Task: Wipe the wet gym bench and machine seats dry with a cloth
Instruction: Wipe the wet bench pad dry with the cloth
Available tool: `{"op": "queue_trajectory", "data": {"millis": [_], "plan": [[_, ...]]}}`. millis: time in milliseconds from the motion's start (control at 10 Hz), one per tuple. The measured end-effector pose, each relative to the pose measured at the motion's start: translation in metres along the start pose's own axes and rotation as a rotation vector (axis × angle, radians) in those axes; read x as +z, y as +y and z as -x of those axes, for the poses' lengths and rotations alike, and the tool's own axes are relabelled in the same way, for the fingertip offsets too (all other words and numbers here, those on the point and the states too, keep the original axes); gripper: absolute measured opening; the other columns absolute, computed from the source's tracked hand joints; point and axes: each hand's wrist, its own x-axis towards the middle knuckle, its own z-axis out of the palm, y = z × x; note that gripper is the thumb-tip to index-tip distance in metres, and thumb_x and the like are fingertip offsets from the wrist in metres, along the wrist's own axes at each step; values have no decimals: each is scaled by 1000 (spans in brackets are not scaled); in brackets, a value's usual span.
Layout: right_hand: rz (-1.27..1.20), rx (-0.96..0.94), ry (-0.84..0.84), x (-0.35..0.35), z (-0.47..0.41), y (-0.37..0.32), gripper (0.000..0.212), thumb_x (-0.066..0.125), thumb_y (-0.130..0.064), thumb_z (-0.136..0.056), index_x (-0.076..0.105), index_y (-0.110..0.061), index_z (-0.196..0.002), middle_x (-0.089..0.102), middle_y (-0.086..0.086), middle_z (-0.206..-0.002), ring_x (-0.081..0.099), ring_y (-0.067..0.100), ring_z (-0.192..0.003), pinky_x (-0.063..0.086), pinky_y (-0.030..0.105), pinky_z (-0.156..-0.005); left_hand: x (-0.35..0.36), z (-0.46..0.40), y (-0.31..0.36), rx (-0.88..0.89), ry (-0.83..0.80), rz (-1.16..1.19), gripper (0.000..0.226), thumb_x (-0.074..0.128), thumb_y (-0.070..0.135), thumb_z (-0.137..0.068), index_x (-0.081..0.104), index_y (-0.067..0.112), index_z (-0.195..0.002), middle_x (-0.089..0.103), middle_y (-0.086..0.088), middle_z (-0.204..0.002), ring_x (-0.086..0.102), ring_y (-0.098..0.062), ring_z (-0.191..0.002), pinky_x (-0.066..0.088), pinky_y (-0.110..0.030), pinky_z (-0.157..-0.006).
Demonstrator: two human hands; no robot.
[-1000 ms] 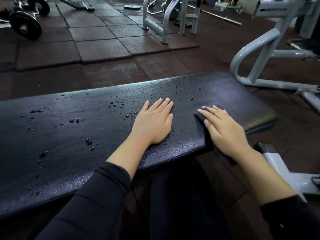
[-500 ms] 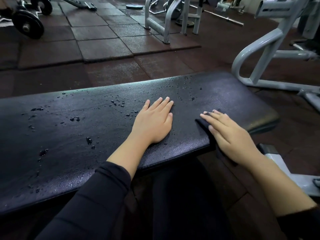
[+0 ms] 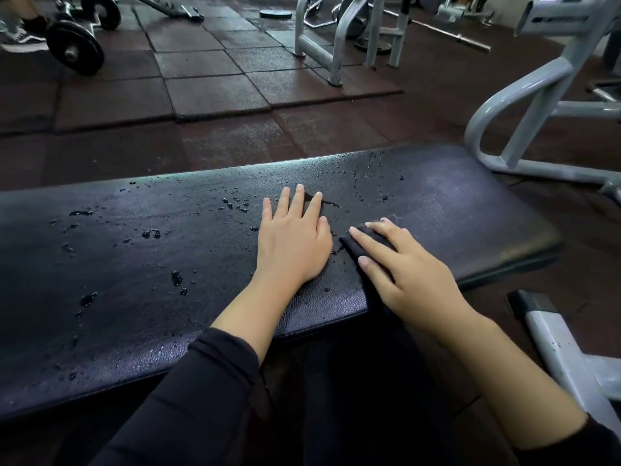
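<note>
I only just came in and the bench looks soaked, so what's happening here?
A person is drying a black gym bench with a dark cloth. The right hand presses the cloth flat on the pad near the front edge, while the left hand lies flat on the pad beside it. The stretch to the right of the cloth looks mostly dry. Water droplets are scattered over the part left of the hands, so most of the bench is not yet wiped.

Place was a gym: dark rubber floor tiles (image 3: 215,92), padded black bench (image 3: 168,264) spotted with water, loaded barbell plates (image 3: 74,52) far left, grey steel machine frames (image 3: 524,105), a loose bar (image 3: 450,33) on the floor.
</note>
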Motion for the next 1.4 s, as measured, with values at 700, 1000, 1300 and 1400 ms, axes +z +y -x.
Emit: {"op": "queue_trajectory", "data": {"millis": [700, 1000, 1300, 1400], "plan": [[63, 135, -217, -2, -72, 52, 47, 30, -27, -102, 24, -23, -148, 21, -1, -156, 12, 16, -145, 7, 33, -117, 2, 2, 2, -11, 7, -23, 56, 18, 36, -103, 10, 17, -155, 5, 1, -163, 2, -18, -150, -2, -42, -120], [29, -46, -215, 15, -65, -18, 47, 27, -28, -102, 22, -21, -148, 18, -1, -157, 11, 16, -145, 6, 36, -117, 1, 2, 2, -8, 21, -19, 54, 17, 34, -104, 12, 15, -155, 7, 0, -163, 4, -18, -149, -1, -40, -120], [4, 162, -219, -7, -81, 60, 45, 31, -26, -102, 26, -25, -147, 22, -2, -156, 11, 15, -145, 7, 34, -117, 1, 4, 2, -15, 1, 4, 56, 17, 35, -104, 10, 14, -155, 5, 0, -163, 2, -17, -149, -3, -39, -120], [48, 138, -203, -8, -47, 36, 46, 33, -24, -101, 26, -23, -147, 21, -2, -156, 12, 16, -145, 5, 35, -116, 1, 4, 2, -12, -3, -2, 56, 16, 35, -104, 10, 14, -155, 5, -1, -163, 1, -18, -149, -3, -39, -120]]}}
